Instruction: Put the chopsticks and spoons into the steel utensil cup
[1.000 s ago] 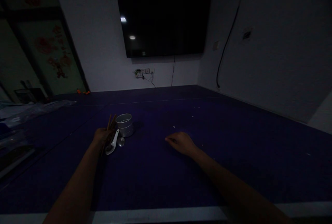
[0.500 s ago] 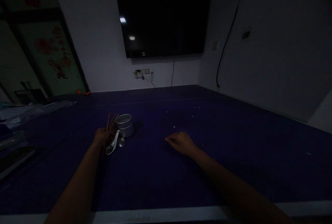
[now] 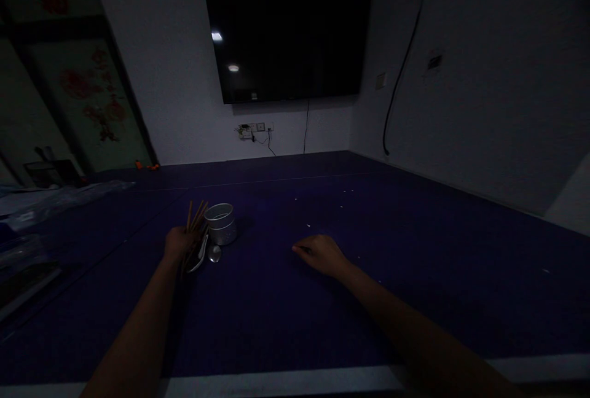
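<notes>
On the left, the left hand gripped chopsticks — probably light and stiff, best held mid-length — while the right hand lay curled, seemingly empty.

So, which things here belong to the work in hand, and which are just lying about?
Likely in the work:
wooden chopsticks, held by the left hand
white soup spoon
metal spoon
metal cup

Apparently just lying about:
clear plastic sheeting
small white scraps
orange objects
</notes>
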Tool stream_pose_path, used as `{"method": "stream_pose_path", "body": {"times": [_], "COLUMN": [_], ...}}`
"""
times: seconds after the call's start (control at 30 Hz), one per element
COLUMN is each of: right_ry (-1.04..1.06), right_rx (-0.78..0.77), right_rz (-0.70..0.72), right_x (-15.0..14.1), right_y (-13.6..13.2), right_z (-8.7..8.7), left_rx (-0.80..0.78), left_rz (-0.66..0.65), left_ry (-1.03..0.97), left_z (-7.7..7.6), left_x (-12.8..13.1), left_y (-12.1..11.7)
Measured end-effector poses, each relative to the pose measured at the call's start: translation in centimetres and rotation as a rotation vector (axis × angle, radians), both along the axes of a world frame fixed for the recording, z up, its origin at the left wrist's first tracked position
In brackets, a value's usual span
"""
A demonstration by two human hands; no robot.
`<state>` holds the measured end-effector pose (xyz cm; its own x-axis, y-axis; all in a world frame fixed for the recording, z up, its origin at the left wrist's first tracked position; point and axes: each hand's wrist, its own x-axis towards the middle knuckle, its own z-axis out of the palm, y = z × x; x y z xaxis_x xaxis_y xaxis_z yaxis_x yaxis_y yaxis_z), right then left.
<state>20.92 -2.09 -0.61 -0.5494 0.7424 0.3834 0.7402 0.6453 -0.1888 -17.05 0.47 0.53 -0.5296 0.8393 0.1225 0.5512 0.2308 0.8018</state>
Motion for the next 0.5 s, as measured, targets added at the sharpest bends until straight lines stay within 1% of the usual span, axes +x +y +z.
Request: {"method": "stream_pose_path", "body": {"times": [0.13,0.27,0.5], "right_ry": [0.001,-0.017,-0.003], "right_rx": [0.01,0.017,0.011], "right_rz": [0.0,0.003,0.005], "right_x": [0.0,0.1,0.2], "right_y": [0.1,0.2,0.4], "right_z": [-0.1,-0.3,-0.4], "left_rx": [-0.007,-0.023,-0.044], "left_rz": [0.044,0.048,0.076], "left_ry": [0.009,0.005,-0.063], "left_z": [0.2,0.3,0.0], "left_x": [0.2,0.3,-0.8], "left_y": [-0.2,-0.2,0.1]}}
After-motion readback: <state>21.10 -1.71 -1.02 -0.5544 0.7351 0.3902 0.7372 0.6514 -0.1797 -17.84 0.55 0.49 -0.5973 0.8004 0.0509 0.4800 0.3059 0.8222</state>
